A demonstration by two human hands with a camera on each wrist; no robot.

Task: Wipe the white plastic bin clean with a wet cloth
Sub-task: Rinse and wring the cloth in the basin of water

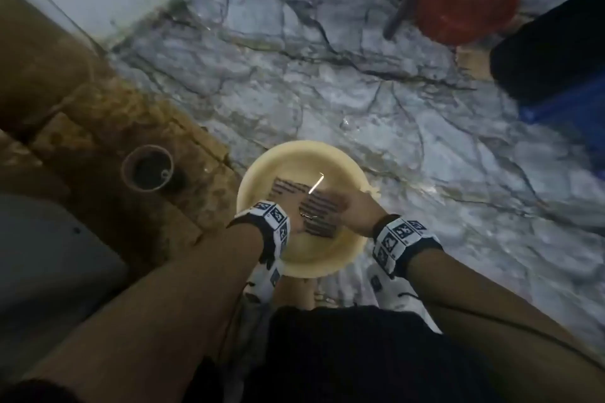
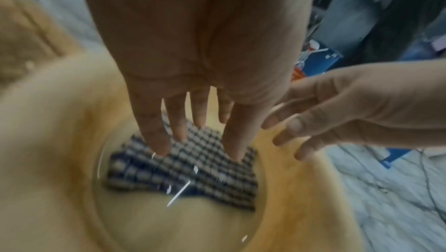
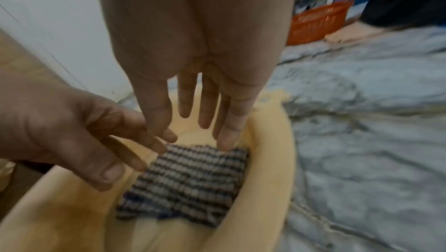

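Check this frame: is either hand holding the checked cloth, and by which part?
Nothing is held. Left hand and right hand hang open with straight fingers over the checked cloth, which lies in water in the basin.

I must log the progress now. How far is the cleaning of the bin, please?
Done: the checked dark-and-white cloth already lies soaking in shallow water at the bottom of the round cream plastic basin.
In hand: the left hand and right hand reach down over the cloth with straight fingers; neither grips it.
Left: lifting the cloth out and all the wiping. No white bin is visible.
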